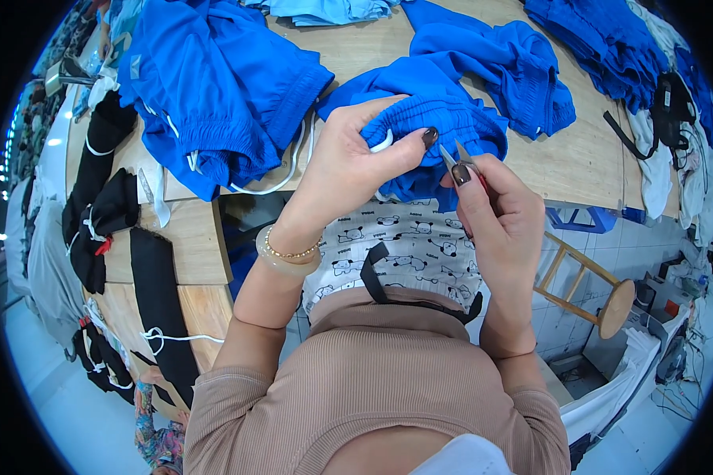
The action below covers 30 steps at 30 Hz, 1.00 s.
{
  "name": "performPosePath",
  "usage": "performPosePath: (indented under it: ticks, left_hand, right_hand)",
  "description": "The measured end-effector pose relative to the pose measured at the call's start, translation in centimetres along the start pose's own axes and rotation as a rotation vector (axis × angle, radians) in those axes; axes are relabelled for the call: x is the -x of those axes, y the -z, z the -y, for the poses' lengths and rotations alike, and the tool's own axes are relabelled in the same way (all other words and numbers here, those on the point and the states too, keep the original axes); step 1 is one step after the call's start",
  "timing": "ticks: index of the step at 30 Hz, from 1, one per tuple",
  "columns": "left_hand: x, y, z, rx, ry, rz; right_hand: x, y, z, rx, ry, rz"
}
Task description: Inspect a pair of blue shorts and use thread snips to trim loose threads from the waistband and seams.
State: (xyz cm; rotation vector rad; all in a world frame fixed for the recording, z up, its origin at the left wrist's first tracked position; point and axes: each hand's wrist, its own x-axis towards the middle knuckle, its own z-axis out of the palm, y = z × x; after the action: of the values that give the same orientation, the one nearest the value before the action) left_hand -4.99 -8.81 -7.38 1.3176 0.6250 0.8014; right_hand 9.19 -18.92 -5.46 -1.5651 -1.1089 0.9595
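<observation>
My left hand (368, 154) pinches the gathered elastic waistband of a blue garment (440, 111) at the table's near edge. A white drawstring end (383, 142) shows beside its fingers. My right hand (499, 202) is closed around small thread snips (456, 155) with red on the handle. The snips' two pointed blades stand slightly apart, close to the waistband and my left thumb. Whether they touch the cloth I cannot tell. Part of the garment hangs below the edge, over my patterned white apron (396, 237).
Another blue garment with white drawstrings (222, 95) lies left on the wooden table (594, 158). More blue cloth (602, 47) is piled far right. Black fabric strips (162, 293) cover the lower left boards. A wooden stool (614, 309) stands right, and a person's patterned sleeve (146, 419) shows lower left.
</observation>
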Motion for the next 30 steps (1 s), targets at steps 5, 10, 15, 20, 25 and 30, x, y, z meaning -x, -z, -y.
performPosePath:
  ticks: [5,10,15,20,25,30]
  left_hand:
    - [0.0,-0.1,0.1,-0.027,-0.012,-0.015]
    - [0.0,0.1,0.0,-0.008,-0.008,0.001]
    - [-0.1,-0.1,-0.1,0.021,-0.004,0.028]
    - [-0.1,-0.5,-0.1,-0.005,-0.015,0.007]
    - [0.0,-0.5,-0.4,-0.021,0.003,0.009]
    - [-0.2,-0.6,-0.2,-0.043,-0.019,0.015]
  right_hand:
    - [0.0,-0.1,0.0,-0.009,0.015,-0.030]
    - [0.2,-0.6,-0.5,-0.036,0.065,-0.080]
    - [0.3,-1.0,-1.0,-0.075,0.153,-0.153]
    - [0.1,-1.0,-1.0,-0.112,0.118,-0.174]
    - [0.2,-1.2,-0.9,-0.059,0.138,-0.171]
    - [-0.1,-0.9,-1.0,-0.159,0.097,-0.167]
